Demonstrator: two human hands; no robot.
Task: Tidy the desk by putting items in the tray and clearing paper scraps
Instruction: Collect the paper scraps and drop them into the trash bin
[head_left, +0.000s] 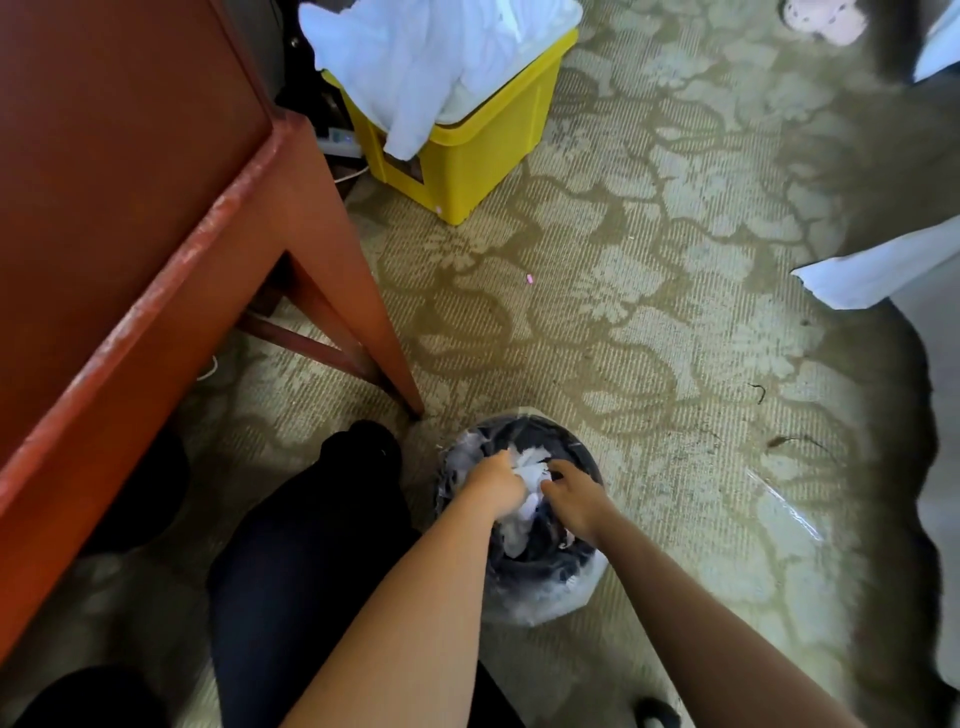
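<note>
Apparently the scrap-clearing step is well under way.
Left of the round black waste bin lined with clear plastic stands the red-brown wooden desk. Over the bin, the left hand curls round crumpled white paper scraps, and the right hand lies bent-fingered against them, grip unclear. The tray is unseen.

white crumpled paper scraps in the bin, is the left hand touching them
Touching. In the head view the left hand grips the white crumpled paper scraps, no gap.
</note>
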